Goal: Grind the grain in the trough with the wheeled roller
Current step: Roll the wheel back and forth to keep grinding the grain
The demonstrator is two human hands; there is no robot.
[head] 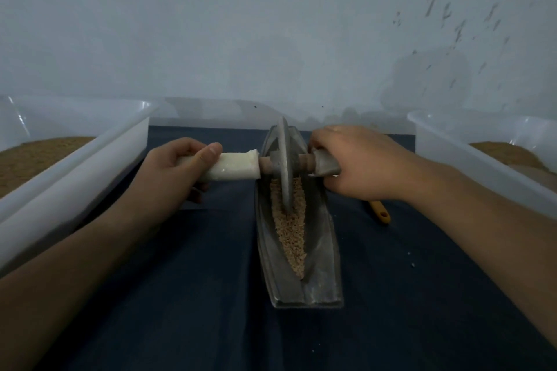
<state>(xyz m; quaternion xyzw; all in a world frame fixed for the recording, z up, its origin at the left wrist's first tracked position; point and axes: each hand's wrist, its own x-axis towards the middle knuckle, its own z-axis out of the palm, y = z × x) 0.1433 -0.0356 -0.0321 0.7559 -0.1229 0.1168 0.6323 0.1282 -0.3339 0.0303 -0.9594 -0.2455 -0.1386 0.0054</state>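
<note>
While gripping roller (284, 167), left hand (173, 170), right hand (363, 161)

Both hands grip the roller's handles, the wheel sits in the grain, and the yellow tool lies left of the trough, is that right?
Not quite: in the head view the yellow tool lies right of the trough, near the right hand. That and the left hand do grip the handles of the roller, and the wheel sits in the grain.

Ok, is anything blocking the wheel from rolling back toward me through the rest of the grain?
Nothing visible does. The wheel stands in the far half of the trough, and only loose grain lies in its groove toward the near end. The yellow-handled tool lies on the cloth outside it, to the right.
</note>
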